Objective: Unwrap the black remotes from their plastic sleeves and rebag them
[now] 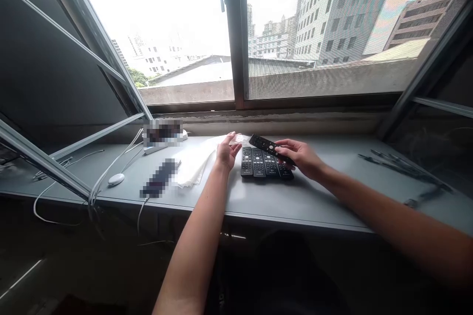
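Between the fingers of my right hand (297, 157) is a black remote control (264, 143), tilted with its far end toward the left. My left hand (227, 151) holds a clear plastic bag (241, 139) whose edge meets the far end of that remote. Below them, several black remote controls (259, 163) lie side by side on the grey table (266, 202), partly covered by my right hand and the held remote. Left of my left hand lies a pile of clear plastic bags (194, 170).
A blurred-out phone-like object (160, 178) with a cable lies on the left, near a white round device (116, 180). Behind it is a white power strip (185, 135). Metal frame bars (99, 130) rise at the left. A window (239, 34) stands behind the table.
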`<state>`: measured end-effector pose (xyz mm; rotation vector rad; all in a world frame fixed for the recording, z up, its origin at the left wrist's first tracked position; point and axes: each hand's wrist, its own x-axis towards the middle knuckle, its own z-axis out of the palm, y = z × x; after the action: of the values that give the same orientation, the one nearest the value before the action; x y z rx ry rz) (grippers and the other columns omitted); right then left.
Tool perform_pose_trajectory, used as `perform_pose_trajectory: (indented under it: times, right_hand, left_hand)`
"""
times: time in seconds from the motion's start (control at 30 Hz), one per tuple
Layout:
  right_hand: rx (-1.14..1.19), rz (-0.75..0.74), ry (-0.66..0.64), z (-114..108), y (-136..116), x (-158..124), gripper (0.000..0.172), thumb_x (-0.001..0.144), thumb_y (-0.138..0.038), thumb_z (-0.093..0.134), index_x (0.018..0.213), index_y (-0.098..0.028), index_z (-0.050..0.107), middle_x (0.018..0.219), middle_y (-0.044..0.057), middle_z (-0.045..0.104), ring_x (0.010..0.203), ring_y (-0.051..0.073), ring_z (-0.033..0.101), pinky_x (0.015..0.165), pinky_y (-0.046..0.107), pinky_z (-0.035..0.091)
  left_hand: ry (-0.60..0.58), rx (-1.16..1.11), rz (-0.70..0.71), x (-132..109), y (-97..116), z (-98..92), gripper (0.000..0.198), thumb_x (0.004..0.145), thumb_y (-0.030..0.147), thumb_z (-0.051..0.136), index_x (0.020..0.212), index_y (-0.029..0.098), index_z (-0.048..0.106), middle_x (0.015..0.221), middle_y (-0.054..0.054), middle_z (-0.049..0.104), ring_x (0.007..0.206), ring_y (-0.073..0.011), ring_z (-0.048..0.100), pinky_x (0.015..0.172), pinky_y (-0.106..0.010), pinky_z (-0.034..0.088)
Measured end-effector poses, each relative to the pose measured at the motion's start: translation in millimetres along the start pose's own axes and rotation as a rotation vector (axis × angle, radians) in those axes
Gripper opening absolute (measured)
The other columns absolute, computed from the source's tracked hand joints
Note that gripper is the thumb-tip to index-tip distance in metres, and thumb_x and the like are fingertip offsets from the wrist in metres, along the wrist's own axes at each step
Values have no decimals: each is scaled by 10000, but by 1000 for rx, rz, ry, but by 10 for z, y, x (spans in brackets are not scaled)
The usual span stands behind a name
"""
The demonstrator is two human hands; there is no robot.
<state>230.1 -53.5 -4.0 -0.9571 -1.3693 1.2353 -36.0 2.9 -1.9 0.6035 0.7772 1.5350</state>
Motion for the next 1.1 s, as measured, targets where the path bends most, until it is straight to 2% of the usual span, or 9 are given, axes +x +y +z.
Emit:
perform_pose_trajectory:
  times: [0.2, 0.37, 0.57, 0.73, 0.87, 0.93, 1.1]
  right_hand:
    - [8, 105, -22, -18, -44, -11, 362, 782, -404, 949, 1054, -196, 834, 718, 30, 691, 577, 160, 608, 393, 227, 345]
    - [-25, 109, -59, 11, -60, -32, 416, 789, -448, 941, 1093, -186, 832, 682, 16, 664, 588, 159, 608, 416, 224, 345]
    - [-38, 133, -51, 13, -100, -47, 535, 775, -500, 962, 1174, -175, 817, 775, 21, 699, 616, 147, 628, 443, 222, 359]
    - [-65, 73, -61, 25, -82, -51, 519, 808, -507, 948, 1196, -185, 822, 884, 56, 759, 664, 154, 638, 448, 222, 365]
    - [-69, 41, -82, 30, -44, -47, 508, 872, -489, 911, 1278, -204, 802, 1009, 76, 800, 717, 155, 659, 454, 210, 385]
    - [-55, 39, -77, 30, -30, -37, 496, 884, -475, 904, 1287, -207, 797, 1063, 89, 808, 736, 162, 681, 449, 207, 394]
    - [37, 4, -22, -1, -10, 17, 407, 845, -413, 943, 1178, -209, 828, 1197, 109, 797, 909, 236, 772, 483, 226, 499]
  left_hand:
    - [59, -21, 31, 17, 8, -10, 249, 949, 205, 794, 1186, 169, 725, 1137, -113, 820, 777, -114, 749, 691, -193, 616]
    - [-50, 68, 11, -13, -15, 4, 227, 940, 230, 798, 1143, 153, 730, 1195, -133, 816, 810, -132, 758, 698, -207, 611]
    - [-215, 213, -16, -33, -74, 1, 392, 872, 339, 890, 1198, 169, 753, 1233, -123, 807, 884, -162, 766, 791, -260, 610]
    - [-312, 305, -24, -94, -72, 15, 511, 816, 400, 947, 1239, 188, 753, 1236, -128, 808, 943, -202, 772, 870, -314, 595]
    - [-412, 359, -13, -145, -91, 21, 569, 789, 396, 979, 1268, 180, 761, 1236, -137, 807, 1084, -247, 764, 965, -354, 588]
    - [-411, 383, 10, -140, -112, 16, 574, 776, 401, 992, 1254, 172, 775, 1198, -133, 814, 1104, -259, 762, 990, -368, 585]
    - [-286, 286, 130, -59, -130, 0, 542, 764, 390, 1005, 1196, 162, 769, 1145, -123, 838, 1042, -236, 777, 980, -359, 595]
